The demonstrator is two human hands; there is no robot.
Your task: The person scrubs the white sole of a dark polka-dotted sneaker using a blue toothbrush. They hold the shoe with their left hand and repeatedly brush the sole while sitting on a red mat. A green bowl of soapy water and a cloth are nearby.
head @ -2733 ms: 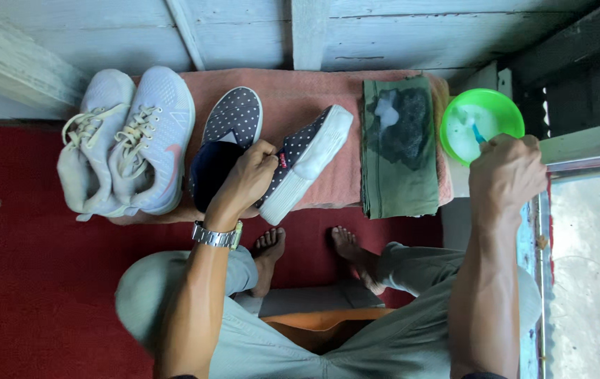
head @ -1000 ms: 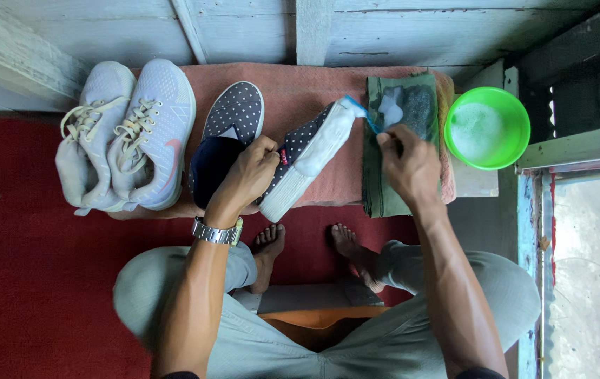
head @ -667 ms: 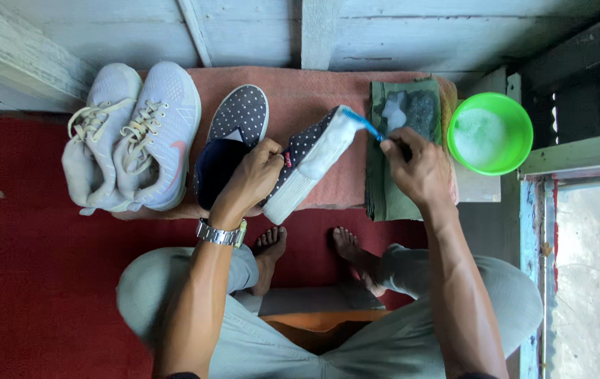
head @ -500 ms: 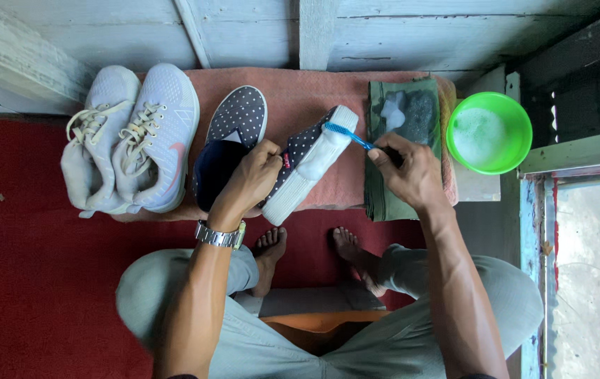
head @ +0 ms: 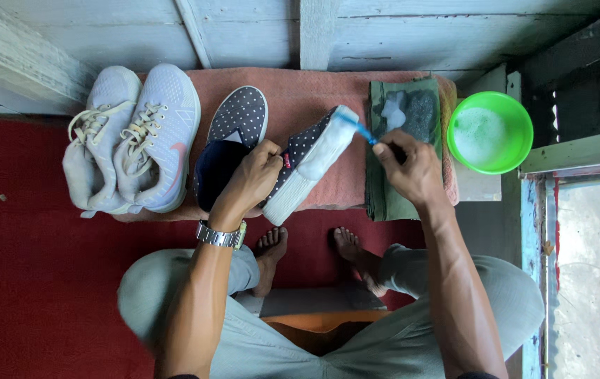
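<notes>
Shoe (head: 307,163): dark slip-on with white dots and a thick white sole, tipped on its side with the sole facing right, toe pointing up-right, resting on the pink towel; left hand (head: 252,179) grips it at the heel opening. Toothbrush (head: 359,130): blue handle, pinched in the right hand (head: 406,168), its head pressed on the sole's toe end, where white foam sits. Shoe's twin lies flat just to the left, touching it.

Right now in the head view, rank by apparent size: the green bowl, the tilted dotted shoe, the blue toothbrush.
1. Tilted dotted shoe, held by the left hand.
2. Green bowl, slightly smaller, a close call.
3. Blue toothbrush, in the right hand.
</notes>
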